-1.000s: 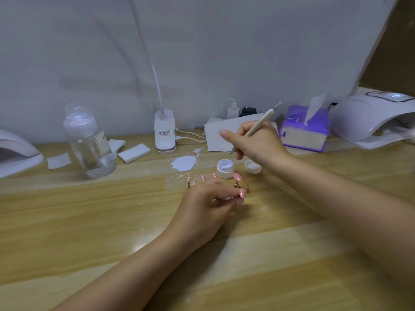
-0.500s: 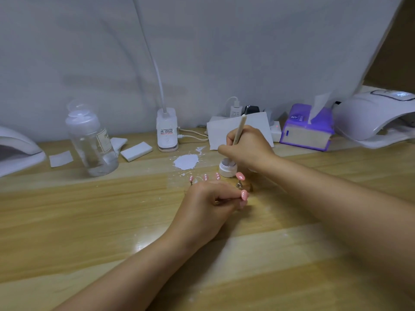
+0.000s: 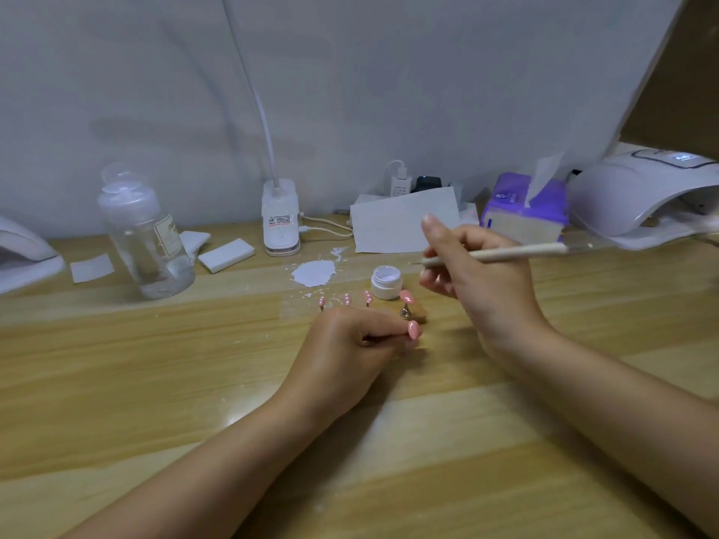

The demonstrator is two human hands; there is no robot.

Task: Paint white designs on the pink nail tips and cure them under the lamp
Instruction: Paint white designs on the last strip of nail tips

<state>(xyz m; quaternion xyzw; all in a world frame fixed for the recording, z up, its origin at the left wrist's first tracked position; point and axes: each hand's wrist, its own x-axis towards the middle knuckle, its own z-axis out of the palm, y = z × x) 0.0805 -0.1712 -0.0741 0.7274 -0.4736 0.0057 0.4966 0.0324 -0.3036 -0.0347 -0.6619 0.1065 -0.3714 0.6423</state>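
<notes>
Head view: right hand point(image 3: 482, 282) pinching slim white nail-art brush point(image 3: 494, 255), shaft lying crosswise, tip leftward above small white gel jar point(image 3: 385, 281); left hand point(image 3: 362, 340) gripping 1 pink nail tip point(image 3: 414, 329), nearer and below-left.

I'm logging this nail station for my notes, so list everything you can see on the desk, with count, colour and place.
nail tips: five, pink, four on stands in a row behind the left hand, one held
gel pot: one, white, open, behind the row
paint blob: one, white, left of the pot
clear bottle: one, far left
desk lamp: one, white, back centre
nail lamp: one, white, far right
tissue box: one, purple, back right
paper sheet: one, white, back
left hand: pinches a nail tip
right hand: holds brush
</notes>
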